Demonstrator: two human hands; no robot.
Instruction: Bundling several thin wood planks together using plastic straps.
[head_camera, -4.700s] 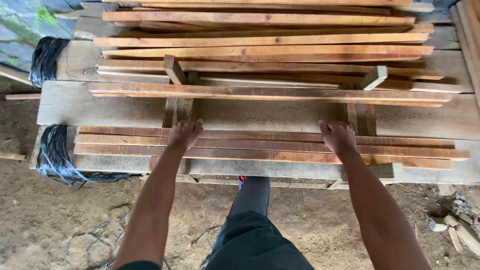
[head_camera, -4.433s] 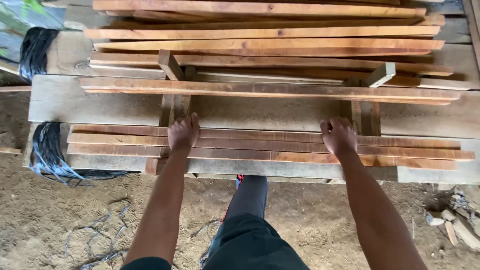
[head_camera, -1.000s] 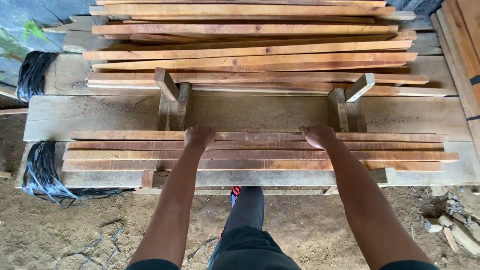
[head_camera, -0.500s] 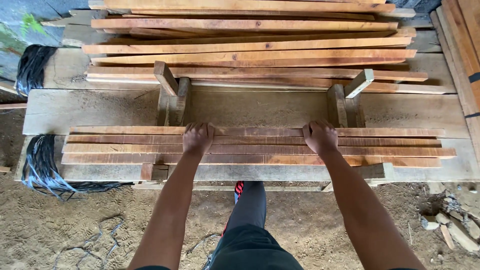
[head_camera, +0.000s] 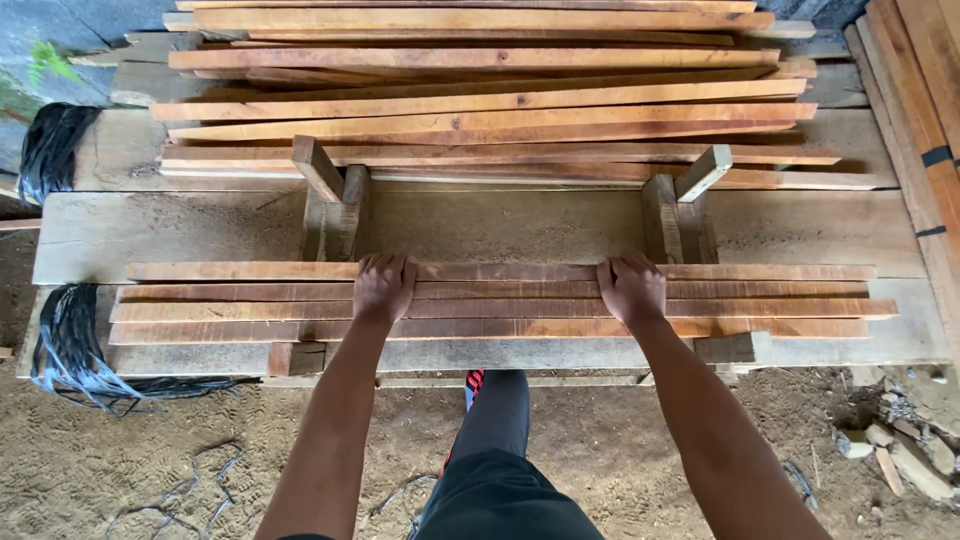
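Four long reddish-brown wooden slats (head_camera: 500, 300) lie side by side, edge to edge, flat across the near part of a wide grey plank platform (head_camera: 180, 225), running left to right and resting on short cross-blocks, one of which shows below the near slat (head_camera: 297, 357). The left hand (head_camera: 383, 287) lies palm-down on the slats left of centre, fingers close together and curled over the far edge of the farthest slat (head_camera: 770, 271). The right hand (head_camera: 632, 288) lies palm-down right of centre in the same posture, fingers close together and hooked over that same far edge; whether the fingertips grip beneath the slat cannot be told. Both forearms extend straight from the bottom of the view. Just beyond the hands, two pairs of short upright wooden blocks stand on the platform, one pair on the left (head_camera: 330, 205) and one on the right (head_camera: 680, 205), each with one tilted piece leaning at the top. Behind them a loose stack of further slats (head_camera: 480, 100) lies across the far side of the platform. Bundles of black strapping hang at the left end, one near (head_camera: 75, 340) and one far (head_camera: 50, 150). More boards (head_camera: 915, 110) run along the right edge. Below the platform is sandy ground (head_camera: 150, 450) with stone fragments (head_camera: 890, 450) at the right, and the person's dark trouser leg (head_camera: 500, 460) between the arms
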